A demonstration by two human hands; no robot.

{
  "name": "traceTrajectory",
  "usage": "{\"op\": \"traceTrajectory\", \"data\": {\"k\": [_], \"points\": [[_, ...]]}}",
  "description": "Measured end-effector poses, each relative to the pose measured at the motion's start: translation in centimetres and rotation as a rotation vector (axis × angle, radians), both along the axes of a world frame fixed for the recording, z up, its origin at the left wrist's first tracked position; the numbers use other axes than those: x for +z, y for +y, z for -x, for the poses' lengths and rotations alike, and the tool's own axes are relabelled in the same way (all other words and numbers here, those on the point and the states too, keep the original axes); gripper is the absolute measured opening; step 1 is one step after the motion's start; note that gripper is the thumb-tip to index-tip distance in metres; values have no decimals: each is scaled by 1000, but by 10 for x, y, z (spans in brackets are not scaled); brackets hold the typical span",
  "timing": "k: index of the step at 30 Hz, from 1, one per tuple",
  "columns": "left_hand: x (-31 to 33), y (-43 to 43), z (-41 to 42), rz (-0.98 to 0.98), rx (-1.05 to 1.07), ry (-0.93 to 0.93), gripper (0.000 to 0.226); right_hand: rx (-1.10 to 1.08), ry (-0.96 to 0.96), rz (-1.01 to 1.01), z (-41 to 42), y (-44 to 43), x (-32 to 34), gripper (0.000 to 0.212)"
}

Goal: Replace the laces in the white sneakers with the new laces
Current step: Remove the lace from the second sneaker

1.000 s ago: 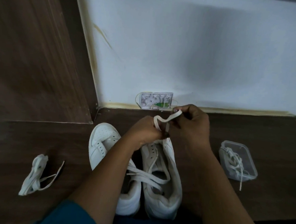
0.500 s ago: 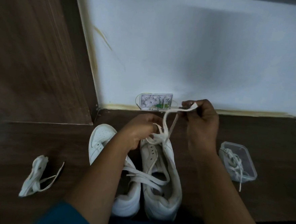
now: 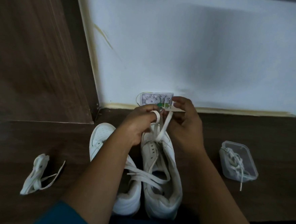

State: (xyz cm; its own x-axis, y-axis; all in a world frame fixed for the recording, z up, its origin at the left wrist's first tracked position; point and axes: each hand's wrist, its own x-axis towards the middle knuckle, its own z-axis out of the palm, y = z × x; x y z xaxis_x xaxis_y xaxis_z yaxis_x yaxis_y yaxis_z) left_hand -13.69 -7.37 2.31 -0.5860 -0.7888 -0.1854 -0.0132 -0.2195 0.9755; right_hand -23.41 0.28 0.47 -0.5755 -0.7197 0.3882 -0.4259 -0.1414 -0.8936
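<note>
Left hand [image 3: 139, 122] and right hand [image 3: 186, 125] pinch the lace [image 3: 165, 125] (above one sneaker [image 3: 169, 148]).

Dark wood floor [image 3: 264, 134] w/ 2 white sneakers [image 3: 162, 196], lace bundle [image 3: 34, 175], clear tub [image 3: 237, 144]

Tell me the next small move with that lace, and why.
Probably pull both ends up evenly: the left hand and right hand each hold a strand of the lace rising from the toe eyelets of the sneaker, whose other eyelets look empty.

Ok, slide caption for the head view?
Left hand and right hand hold a white lace above one sneaker; lace bundle and plastic tub alongside.
</note>
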Motion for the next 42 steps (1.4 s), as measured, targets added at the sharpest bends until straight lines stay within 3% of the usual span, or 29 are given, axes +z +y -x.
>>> {"op": "traceTrajectory", "data": {"k": [3,5,6,10,13,17,19,22,24,31,35,37,42], "points": [[12,2,-6,51,42,174,40,-193,91,-335,12,6,5,29],[20,-4,-12,9,182,290,35,-108,184,-584,15,9,4,23],[21,-10,-18,70,252,194,33,-44,251,-652,13,8,1,23],[6,-28,-37,451,255,-592,46,133,385,-772,3,4,-1,28],[3,-26,-38,526,242,-760,61,181,447,-852,1,-1,-5,22],[4,-24,-37,716,47,-1083,28,130,505,-846,1,-6,-12,13],[6,-19,-33,803,-97,-1035,10,105,520,-819,0,-6,-13,13],[4,-6,-21,804,-348,-852,11,73,489,-747,-1,-4,-12,13],[-6,-2,-12,827,-435,-876,21,74,512,-761,-1,-4,-10,15],[-25,-1,-2,809,-399,-951,23,90,419,-750,3,1,-5,11],[-22,2,1,839,-296,-862,15,136,377,-816,1,-1,-5,18],[-21,2,5,785,-191,-770,8,156,254,-784,0,-3,-7,16],[-23,-6,5,453,-105,-460,27,129,-155,-693,1,-6,-5,26]]}}
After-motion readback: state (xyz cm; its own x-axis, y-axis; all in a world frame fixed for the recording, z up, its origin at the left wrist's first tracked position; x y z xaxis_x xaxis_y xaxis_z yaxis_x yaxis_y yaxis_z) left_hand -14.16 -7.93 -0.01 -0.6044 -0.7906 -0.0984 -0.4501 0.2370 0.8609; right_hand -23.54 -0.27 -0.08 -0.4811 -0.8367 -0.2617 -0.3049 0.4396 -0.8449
